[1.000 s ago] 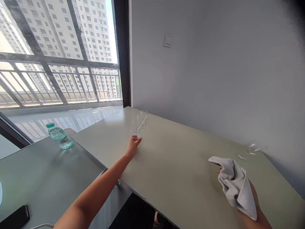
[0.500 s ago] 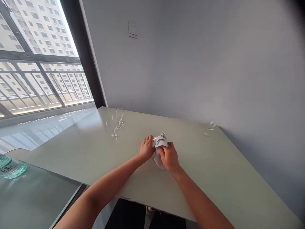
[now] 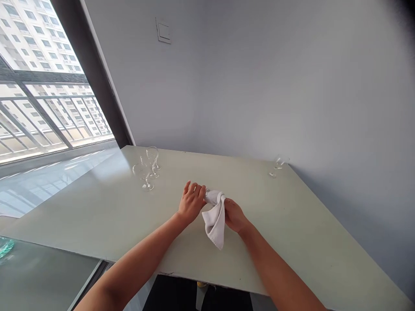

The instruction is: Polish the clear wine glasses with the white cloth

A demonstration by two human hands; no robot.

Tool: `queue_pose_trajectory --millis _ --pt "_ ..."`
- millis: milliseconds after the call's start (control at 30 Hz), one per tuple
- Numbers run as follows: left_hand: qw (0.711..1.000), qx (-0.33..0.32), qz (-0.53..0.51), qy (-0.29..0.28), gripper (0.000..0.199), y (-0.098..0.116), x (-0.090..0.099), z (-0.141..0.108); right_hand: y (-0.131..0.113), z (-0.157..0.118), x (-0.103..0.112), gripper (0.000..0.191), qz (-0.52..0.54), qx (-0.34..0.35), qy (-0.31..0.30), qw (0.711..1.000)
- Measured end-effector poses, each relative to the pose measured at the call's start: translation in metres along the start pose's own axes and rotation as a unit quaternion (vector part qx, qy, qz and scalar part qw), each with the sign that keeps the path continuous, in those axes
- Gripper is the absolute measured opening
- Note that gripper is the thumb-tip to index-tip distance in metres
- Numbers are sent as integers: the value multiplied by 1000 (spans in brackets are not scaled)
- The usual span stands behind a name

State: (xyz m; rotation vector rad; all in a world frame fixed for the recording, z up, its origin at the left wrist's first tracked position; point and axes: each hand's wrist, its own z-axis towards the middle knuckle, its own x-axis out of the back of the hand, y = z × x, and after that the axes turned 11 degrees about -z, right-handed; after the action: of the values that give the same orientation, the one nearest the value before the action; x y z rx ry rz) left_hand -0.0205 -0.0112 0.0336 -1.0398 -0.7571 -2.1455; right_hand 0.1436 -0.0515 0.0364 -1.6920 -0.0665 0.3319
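Over the near middle of the table, a clear glass (image 3: 208, 191) lies sideways between my hands. Only a small part of it shows; the rest is hidden by fingers and a white cloth (image 3: 215, 224). My left hand (image 3: 192, 202) is closed on the glass's left end, some of its fingers raised. At the other end, my right hand (image 3: 235, 215) grips the cloth against the glass, with a loose corner hanging down toward the tabletop. Whether the cloth is inside or only around the glass, I cannot tell.
Several stemmed glasses (image 3: 148, 185) stand upright at the table's far left. More glassware (image 3: 278, 166) is at the far right corner, by the wall. A darker surface (image 3: 48, 272) with a greenish clear object (image 3: 5, 247) lies at the lower left. The table's front edge (image 3: 194, 278) is close to my legs.
The cloth has turned and dropped open, its corner now hanging below my hands. My right hand has rotated around the glass. The view has shifted slightly, moving the left hand leftward in the picture.
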Motion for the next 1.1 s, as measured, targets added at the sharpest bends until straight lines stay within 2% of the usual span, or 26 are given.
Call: queue_pose_trajectory --millis 200,300,333,400,467,500,533,567,600,667,700,733,767,800,867,933,967,1067,1100 --pt "998 24 -61 -20 27 8 1 1 -1 -2 -5 28 -142 52 38 988" --pt "992 44 -98 -60 26 8 6 3 -5 -1 6 26 -193 78 -3 978" --pt "987 57 -121 -94 25 6 10 5 -8 -2 11 26 -212 82 -24 973" --pt "955 83 -194 -209 26 1 18 10 -13 -4 20 25 -247 71 -81 963" --pt "889 89 -278 -352 30 -5 28 15 -17 -6 26 25 -254 47 -143 955" --pt "857 85 -306 -406 33 -7 33 17 -18 -6 27 25 -246 38 -162 955" --pt "843 81 -317 -427 34 -8 36 18 -17 -6 28 26 -232 32 -165 958" --pt "855 81 -310 -409 35 -7 39 19 -17 -5 28 26 -212 27 -148 966" --pt "885 80 -287 -356 36 -5 40 19 -15 -4 28 27 -184 21 -116 976" --pt "951 59 -220 -208 36 1 39 17 -12 0 26 28 -99 7 -42 994" --pt "970 41 -192 -145 36 4 38 16 -11 2 25 29 -53 0 -13 999" --pt "978 23 -175 -107 34 6 37 15 -10 3 24 29 -13 -6 5 1000" --pt "981 11 -170 -92 33 7 35 14 -9 3 24 28 12 -9 10 1000" --pt "980 8 -175 -91 32 6 35 13 -9 4 24 27 22 -8 5 1000" --pt "969 46 -221 -100 31 2 35 13 -9 2 26 26 7 -5 -16 1000" --pt "927 116 -322 -154 34 -4 37 14 -11 -1 30 25 -39 9 -50 998" --pt "887 151 -385 -205 37 -7 39 14 -13 -2 33 25 -66 17 -73 995" --pt "731 215 -532 -369 51 -11 42 13 -15 -5 39 26 -116 28 -131 984" --pt "707 226 -546 -389 55 -11 42 11 -15 -5 39 26 -111 23 -136 984"
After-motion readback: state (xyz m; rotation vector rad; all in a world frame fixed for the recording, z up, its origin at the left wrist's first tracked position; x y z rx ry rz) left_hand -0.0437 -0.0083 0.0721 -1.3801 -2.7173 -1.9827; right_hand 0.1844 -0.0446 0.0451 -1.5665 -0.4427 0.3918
